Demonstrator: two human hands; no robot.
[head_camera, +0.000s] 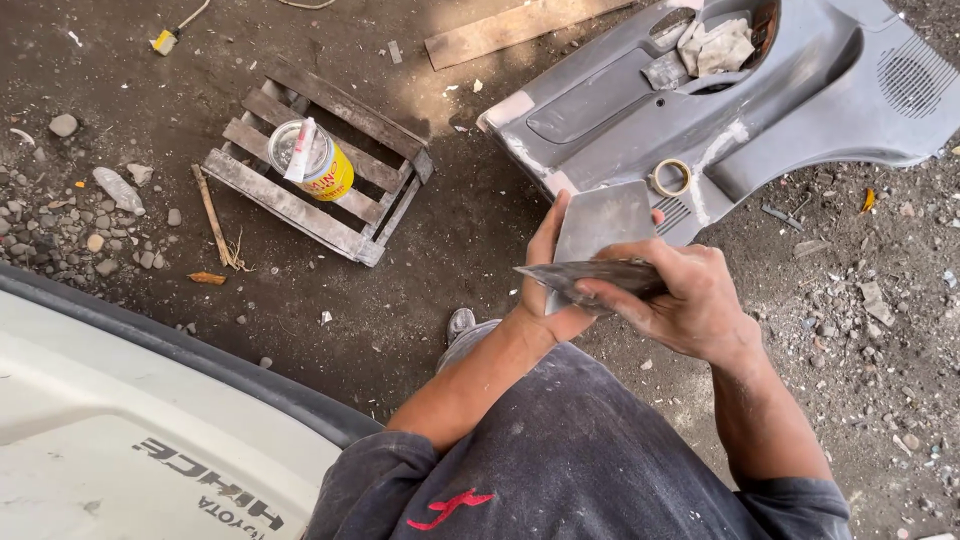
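Head view looks straight down at a person standing on dark, gravelly ground (420, 250), both bare hands raised in front of a dusty dark shirt. Left hand (550, 285) grips a flat grey metal plate (605, 220) from below, thumb and fingers closed on its lower edge, so the plate stands tilted up toward the camera. Right hand (690, 295) is closed on a putty knife (585, 275), fingers wrapped over its handle end; the blade lies roughly level and its edge touches the lower part of the plate. The two hands are close together, nearly touching, joined by the two tools.

Just beyond the hands a grey plastic car door panel (800, 100) lies on the ground, with pale filler patches along its edges. A roll of tape (670, 177) rests on the panel near the plate, and crumpled pale rags (715, 45) sit in the panel's upper recess. Well to the left, a small wooden pallet (310, 175) carries a yellow can (315, 160) with a white tube (300, 150) lying across its lid. A wooden board (520, 25) lies at the top of the frame. A white vehicle body part (130, 420) with a dark rim fills the lower left corner. One grey shoe (460, 322) shows beneath the left forearm.
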